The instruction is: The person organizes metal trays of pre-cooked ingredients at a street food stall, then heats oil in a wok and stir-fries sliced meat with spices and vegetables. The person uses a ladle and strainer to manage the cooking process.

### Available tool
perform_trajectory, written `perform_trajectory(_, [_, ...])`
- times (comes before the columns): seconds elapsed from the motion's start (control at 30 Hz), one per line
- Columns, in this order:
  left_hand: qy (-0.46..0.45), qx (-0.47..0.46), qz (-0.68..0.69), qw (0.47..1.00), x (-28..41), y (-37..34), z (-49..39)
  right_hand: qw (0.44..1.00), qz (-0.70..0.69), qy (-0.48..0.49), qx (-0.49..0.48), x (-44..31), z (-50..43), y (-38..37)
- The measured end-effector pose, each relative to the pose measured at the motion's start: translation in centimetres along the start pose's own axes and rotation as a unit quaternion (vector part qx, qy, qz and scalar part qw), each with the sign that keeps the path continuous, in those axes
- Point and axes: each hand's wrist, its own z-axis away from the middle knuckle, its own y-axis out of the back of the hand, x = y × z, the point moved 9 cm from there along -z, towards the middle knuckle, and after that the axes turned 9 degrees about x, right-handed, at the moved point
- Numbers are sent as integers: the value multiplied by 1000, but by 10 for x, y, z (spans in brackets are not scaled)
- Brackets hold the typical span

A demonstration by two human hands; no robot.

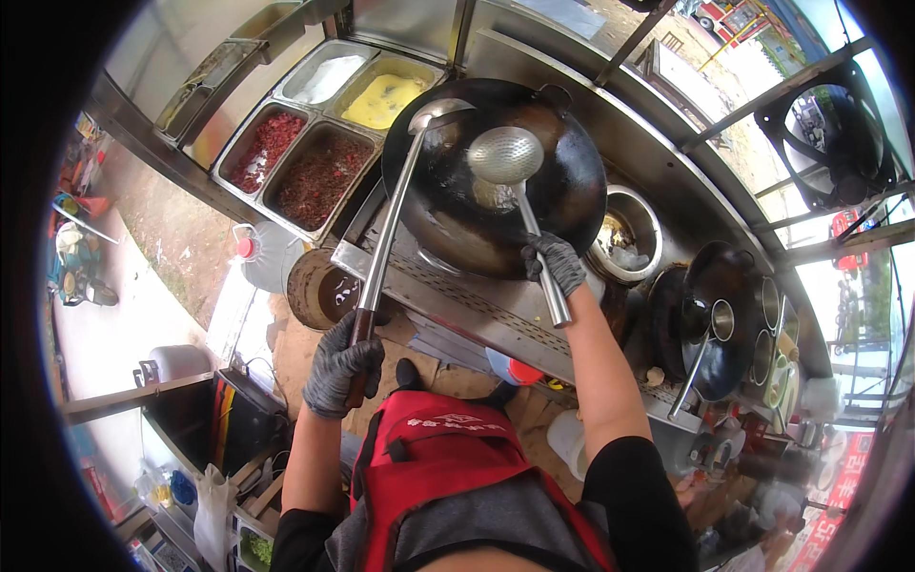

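Note:
My left hand, in a grey knit glove, is closed around the dark wooden handle of a long steel ladle. The ladle's bowl rests at or just over the left rim of a large black wok; contact is hard to tell. Gloved the same way, my right hand grips the metal handle of a perforated skimmer. Its round head hangs above the wok's middle, with nothing on it. A little shiny liquid lies at the wok's bottom.
Steel pans of red chopped food, dark red mix, yellow liquid and white food stand left of the wok. A bucket of dark liquid is below them. Rightward are a steel pot and a second wok.

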Motion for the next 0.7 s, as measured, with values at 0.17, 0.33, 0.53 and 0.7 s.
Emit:
perform_trajectory(0.17, [-5,-8,-5,1000,1,-3,0,978,149,64,132,-32,12,52])
perform_trajectory(0.33, [-17,-16,-3,1000,3,-9,0,931,292,86,203,-32,19,76])
perform_trajectory(0.53, [1,-8,-5,1000,-1,-9,1,961,239,44,131,-3,8,44])
perform_trajectory(0.7, [9,2,-4,1000,-2,-4,4,996,74,-36,43,25,-10,2])
